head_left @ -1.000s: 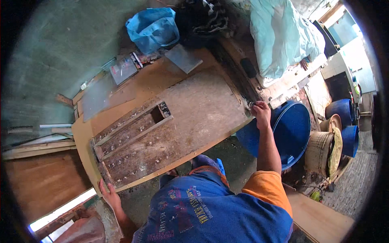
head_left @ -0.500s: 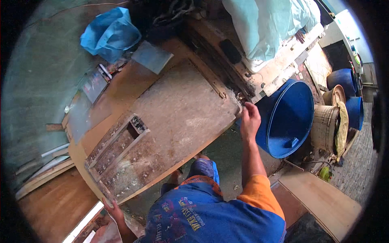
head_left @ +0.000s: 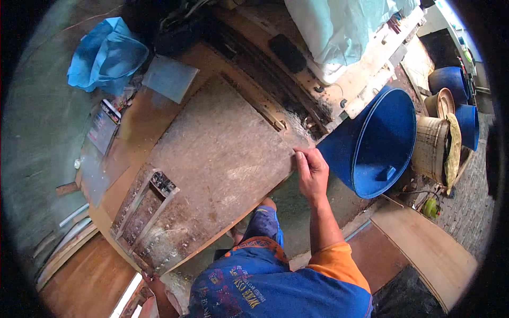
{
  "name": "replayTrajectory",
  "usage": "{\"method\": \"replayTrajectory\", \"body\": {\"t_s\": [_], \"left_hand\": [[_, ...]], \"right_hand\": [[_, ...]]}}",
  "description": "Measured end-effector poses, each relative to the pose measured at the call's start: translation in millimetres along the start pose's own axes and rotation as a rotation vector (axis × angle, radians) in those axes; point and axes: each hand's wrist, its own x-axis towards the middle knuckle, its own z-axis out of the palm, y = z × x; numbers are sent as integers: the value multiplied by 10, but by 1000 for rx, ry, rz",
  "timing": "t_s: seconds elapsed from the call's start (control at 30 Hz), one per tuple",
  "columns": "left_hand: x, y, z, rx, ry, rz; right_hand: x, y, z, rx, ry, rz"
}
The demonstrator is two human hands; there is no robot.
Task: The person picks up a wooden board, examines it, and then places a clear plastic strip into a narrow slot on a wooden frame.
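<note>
A worn grey board [head_left: 212, 153] with pale specks lies slantwise in front of me, over a larger brown plywood sheet [head_left: 127, 153]. At its right corner, my right hand [head_left: 314, 172] pinches the edge between thumb and fingers. My left hand [head_left: 157, 289] is at the near left corner, its fingers closed on the edge and partly hidden underneath. A narrow wooden frame [head_left: 139, 204] with a dark speckled block [head_left: 163, 183] at one end rests on the board's left part.
A blue drum [head_left: 366, 143] stands just beyond my right hand. Pale sheeting [head_left: 339, 32] covers a bench at the back right. A blue bag [head_left: 106, 55] and a clear sheet [head_left: 169, 78] lie at the far left. Wood strips [head_left: 66, 246] and panels [head_left: 424, 249] lie on either side.
My right hand has come left and nearer, from beyond the board's right corner onto it. My left hand stays at the near left corner. The view has turned a little.
</note>
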Motion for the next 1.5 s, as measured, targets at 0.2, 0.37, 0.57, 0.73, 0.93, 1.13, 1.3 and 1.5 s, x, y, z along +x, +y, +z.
{"method": "replayTrajectory", "body": {"t_s": [0.2,0.37,0.57,0.73,0.93,1.13,1.3,1.5], "left_hand": [[-50,110,31,-29,7,-60],[-69,152,-26,167,-75,13],[-61,114,-31,-45,-129,39],[-36,-83,-54,62,-64,39],[-48,-104,-5,-114,-26,-32],[-139,69,76,-6,4,-120],[-238,376,206,-86,7,-80],[-289,457,243,114,24,-6]], "right_hand": [[105,237,-13,158,128,200],[501,164,-5,-314,157,11],[697,150,131,-680,144,51],[737,181,206,-751,171,60],[770,90,224,-766,124,160],[809,123,287,-819,142,119],[793,116,269,-805,125,204],[780,56,261,-832,90,175]]}}
